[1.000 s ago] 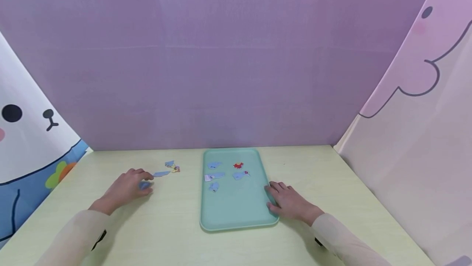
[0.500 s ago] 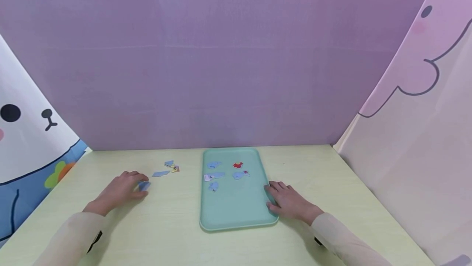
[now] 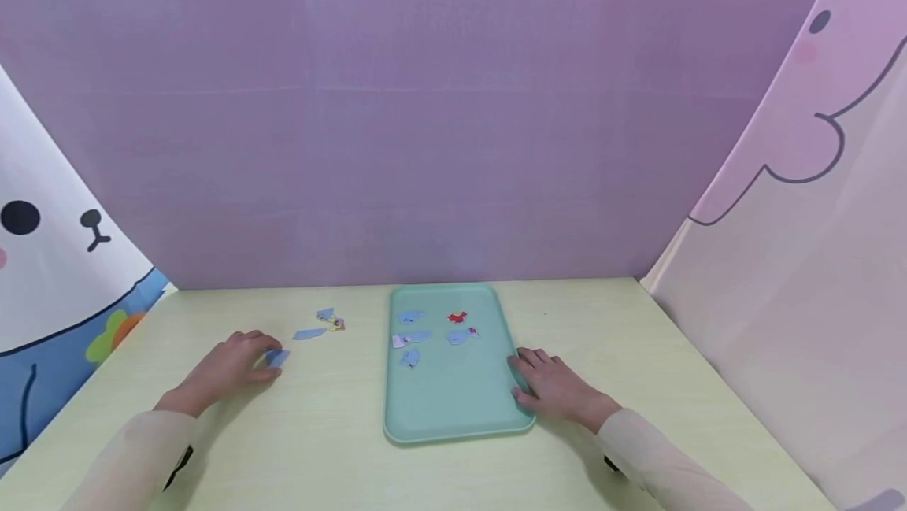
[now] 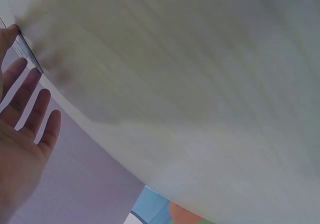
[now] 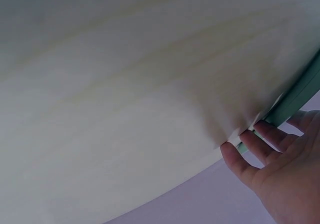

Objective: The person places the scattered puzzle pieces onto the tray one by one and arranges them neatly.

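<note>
My left hand [image 3: 230,369] is at the left of the table. Its thumb and fingers lie on either side of a small flat blue puzzle piece [image 3: 277,357]. In the left wrist view, the piece's thin edge [image 4: 31,52] shows beside fairly straight fingers; firm contact is unclear. Beyond it lie a long blue piece [image 3: 309,334], another blue piece [image 3: 325,313] and a yellowish piece [image 3: 336,324]. My right hand [image 3: 556,387] rests against the right rim of a mint-green tray [image 3: 460,409], fingertips touching its side.
On the tray lie several printed pieces, among them a red one [image 3: 457,317] and a blue one with white [image 3: 412,339]. A purple cloth wall [image 3: 453,141] stands at the table's back edge. Printed cloths [image 3: 794,298] hang at both sides.
My left hand has drawn back slightly to the left, and more of the blue piece shows between thumb and fingers. The piece stays in nearly the same place. My right hand is still.
</note>
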A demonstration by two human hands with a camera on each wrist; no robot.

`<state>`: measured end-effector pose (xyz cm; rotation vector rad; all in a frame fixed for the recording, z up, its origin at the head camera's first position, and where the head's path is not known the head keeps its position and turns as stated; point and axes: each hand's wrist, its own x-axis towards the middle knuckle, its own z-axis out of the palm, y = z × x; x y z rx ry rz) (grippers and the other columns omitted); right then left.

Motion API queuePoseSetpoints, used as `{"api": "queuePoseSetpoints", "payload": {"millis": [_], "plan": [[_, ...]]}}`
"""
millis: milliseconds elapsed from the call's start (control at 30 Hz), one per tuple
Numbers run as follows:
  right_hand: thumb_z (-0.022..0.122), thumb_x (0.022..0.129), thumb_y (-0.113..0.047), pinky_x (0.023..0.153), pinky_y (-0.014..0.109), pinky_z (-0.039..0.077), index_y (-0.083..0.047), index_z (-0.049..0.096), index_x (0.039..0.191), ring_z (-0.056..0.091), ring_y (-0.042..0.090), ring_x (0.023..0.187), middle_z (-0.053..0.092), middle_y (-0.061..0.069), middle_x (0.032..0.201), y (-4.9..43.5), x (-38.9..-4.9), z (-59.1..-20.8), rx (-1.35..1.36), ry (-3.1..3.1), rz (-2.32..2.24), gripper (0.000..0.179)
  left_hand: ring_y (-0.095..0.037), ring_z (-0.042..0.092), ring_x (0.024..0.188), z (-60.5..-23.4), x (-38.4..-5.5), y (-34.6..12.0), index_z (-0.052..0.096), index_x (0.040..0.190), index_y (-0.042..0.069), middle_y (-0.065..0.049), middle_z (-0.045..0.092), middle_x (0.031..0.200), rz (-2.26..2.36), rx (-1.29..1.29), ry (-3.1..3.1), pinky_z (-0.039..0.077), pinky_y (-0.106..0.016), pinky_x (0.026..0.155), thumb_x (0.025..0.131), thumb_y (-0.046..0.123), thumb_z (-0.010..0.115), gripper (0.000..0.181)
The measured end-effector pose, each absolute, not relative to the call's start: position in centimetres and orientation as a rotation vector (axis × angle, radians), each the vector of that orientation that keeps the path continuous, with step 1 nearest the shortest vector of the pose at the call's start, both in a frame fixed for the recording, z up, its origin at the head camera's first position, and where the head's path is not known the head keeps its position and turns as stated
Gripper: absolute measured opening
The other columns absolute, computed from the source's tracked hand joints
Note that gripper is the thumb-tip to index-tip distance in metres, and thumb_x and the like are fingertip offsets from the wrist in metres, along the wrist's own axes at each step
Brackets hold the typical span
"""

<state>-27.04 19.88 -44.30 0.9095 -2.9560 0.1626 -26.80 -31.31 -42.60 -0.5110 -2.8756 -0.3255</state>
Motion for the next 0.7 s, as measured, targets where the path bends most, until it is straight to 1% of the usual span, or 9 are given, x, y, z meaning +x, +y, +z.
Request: {"api": "queuePoseSetpoints", "payload": {"millis": [200, 500, 700], "plan": [[0.046, 0.092, -0.040, 0.096, 0.052, 0.036, -0.007, 0.041, 0.135, 0.039, 0.032, 0.125, 0.040, 0.015, 0.138, 19.95, -27.05, -44.34, 0.906, -2.966, 0.155, 0.055, -0.031, 0.057, 0.086, -42.65, -26.84, -31.34, 0.065, 0.098, 0.004, -0.010, 0.065, 0.097, -0.334, -0.514, -2.871, 0.047, -0.051, 0.075, 0.070, 0.026, 0.076, 0.037], [0.046, 0.091, -0.038, 0.094, 0.053, 0.037, -0.005, 0.042, 0.134, 0.040, 0.032, 0.123, 0.041, 0.016, 0.136, 19.92, -26.90, -44.19, 0.927, -2.946, 0.160, 0.054, -0.026, 0.057, 0.082, -42.84, -26.98, -31.57, 0.066, 0.096, 0.005, -0.005, 0.064, 0.091, -0.330, -0.513, -2.862, 0.047, -0.049, 0.073, 0.068, 0.029, 0.077, 0.038], [0.046, 0.091, -0.038, 0.094, 0.052, 0.037, -0.005, 0.042, 0.134, 0.040, 0.032, 0.124, 0.042, 0.016, 0.136, 19.90, -26.84, -44.14, 0.930, -2.944, 0.158, 0.054, -0.026, 0.057, 0.081, -42.77, -26.96, -31.52, 0.066, 0.096, 0.006, -0.004, 0.063, 0.090, -0.300, -0.506, -2.859, 0.046, -0.050, 0.072, 0.068, 0.030, 0.077, 0.038]]}}
